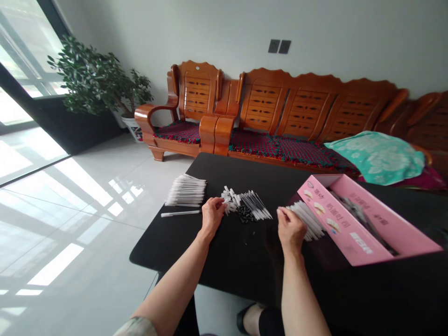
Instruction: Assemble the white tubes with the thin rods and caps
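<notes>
My left hand (pixel 213 215) is closed in a pinch at the edge of a small heap of white pen caps (pixel 231 197); what its fingertips hold, if anything, is too small to make out. My right hand (pixel 291 229) is also closed, beside a pile of white pen barrels (pixel 308 219), which it partly covers. Whatever lies between its fingers is hidden. Between the hands are small black pieces (pixel 246 214) and a row of thin pen refills (pixel 256 204) with dark and white parts. Left of my left hand lies a stack of white pens (pixel 186 190), with a single pen (pixel 181 213) in front.
A pink open box (pixel 353 233) with dark and clear contents stands on the black table (pixel 241 261) at right. Behind the table is a carved wooden sofa (pixel 304 102) with a turquoise cloth (pixel 381 158). A potted plant (pixel 101 84) stands at left.
</notes>
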The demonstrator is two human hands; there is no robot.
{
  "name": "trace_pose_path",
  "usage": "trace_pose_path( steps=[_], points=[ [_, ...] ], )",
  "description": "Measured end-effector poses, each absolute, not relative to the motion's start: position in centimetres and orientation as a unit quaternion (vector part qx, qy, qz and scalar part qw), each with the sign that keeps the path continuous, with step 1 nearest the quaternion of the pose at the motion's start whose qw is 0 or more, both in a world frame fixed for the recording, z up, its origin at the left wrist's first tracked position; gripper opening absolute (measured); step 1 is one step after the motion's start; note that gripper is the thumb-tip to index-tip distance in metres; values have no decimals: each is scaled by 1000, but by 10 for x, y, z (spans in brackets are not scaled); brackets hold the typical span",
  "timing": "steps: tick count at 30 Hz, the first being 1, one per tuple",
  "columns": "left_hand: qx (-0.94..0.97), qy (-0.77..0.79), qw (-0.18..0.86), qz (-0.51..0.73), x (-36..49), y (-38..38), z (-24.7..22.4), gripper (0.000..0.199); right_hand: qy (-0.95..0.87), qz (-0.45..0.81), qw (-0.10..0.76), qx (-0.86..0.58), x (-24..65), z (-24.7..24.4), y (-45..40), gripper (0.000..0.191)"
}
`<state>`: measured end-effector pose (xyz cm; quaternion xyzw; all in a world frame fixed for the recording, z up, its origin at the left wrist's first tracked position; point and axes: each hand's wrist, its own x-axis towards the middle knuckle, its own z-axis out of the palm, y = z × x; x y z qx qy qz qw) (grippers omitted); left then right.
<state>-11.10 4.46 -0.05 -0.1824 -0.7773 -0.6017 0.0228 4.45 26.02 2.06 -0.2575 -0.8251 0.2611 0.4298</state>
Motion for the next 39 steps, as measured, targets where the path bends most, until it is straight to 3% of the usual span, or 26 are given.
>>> trace_pose_path(
  steps=[3,5,8,11,18,26,33,39],
  points=[
    [-182,-780,29,-598,-112,44,-1,16,-815,518,180,-187,42,28,237,40],
    [-183,-784,36,-592,-112,43,-1,15,-775,616,45,-137,43,30,228,42],
    [-189,-789,48,-583,-112,43,-1,14,-745,659,-24,-101,42,30,221,43],
    [-195,-789,52,-580,-112,43,-1,14,-746,659,-13,-93,37,30,218,42],
    [-203,-785,58,-582,-108,43,3,13,-712,684,110,-111,21,23,215,42],
    [-233,-857,87,-452,-118,1,35,10,-645,747,114,-114,29,20,220,38],
    [-234,-928,96,-272,-125,-61,26,14,-619,767,126,-114,28,22,219,37],
    [-254,-928,74,-262,-115,-55,27,13,-605,780,124,-100,28,23,218,36]
  ],
)
